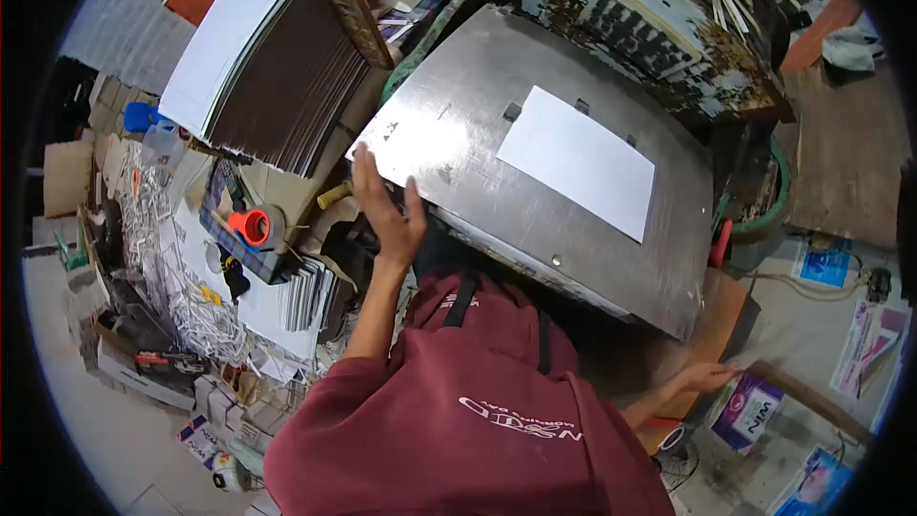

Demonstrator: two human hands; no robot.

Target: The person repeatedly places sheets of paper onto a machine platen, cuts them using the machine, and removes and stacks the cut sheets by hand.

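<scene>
A white sheet of paper (578, 164) lies on the flat metal plate (458, 86), its upper edge by small dark blocks (512, 112). My left hand (390, 215) is at the plate's near left edge, fingers spread, holding nothing. Whether its fingertips touch the metal, I cannot tell. Low on the right, my right hand (705, 378) is stretched out, smeared by motion, near the end of a long wooden bar (812, 401). I cannot make out whether its fingers hold the bar. A tall stack of dark brown-edged sheets (282, 76), white on top, stands left of the plate.
A worn machine panel (650, 29) rises behind the plate. On the left are an orange-cored tape roll (256, 226), a pile of white sheets (287, 301) and many shredded paper strips (172, 239). A purple-and-white box (750, 413) sits on the floor at right.
</scene>
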